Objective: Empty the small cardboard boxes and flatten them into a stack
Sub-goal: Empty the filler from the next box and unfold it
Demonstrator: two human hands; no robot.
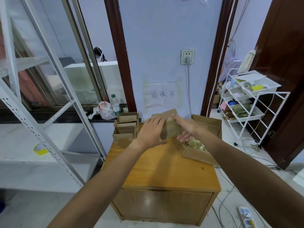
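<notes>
Standing at the left rear of the yellow-brown wooden bench [164,165] is a row of small open brown cardboard boxes [125,127], packed close together and apparently waiting their turn. Just to their right, the left hand [152,131] grips a small brown cardboard box [171,127] held in the air above the bench's far half. Its fingers [156,120] lie together across the box's left side, with the thumb hooked under the near edge. The box's long axis runs from the near lower edge up and away toward the wall. The right hand [187,127] clasps the opposite side, one digit laid over the top and the others spread beneath. Both hands are equally near the box. The large open brown cardboard carton [212,124] holding pale yellow-green packets [196,144] sits right of and below the box, so emptying it likely means tipping it rightward.
</notes>
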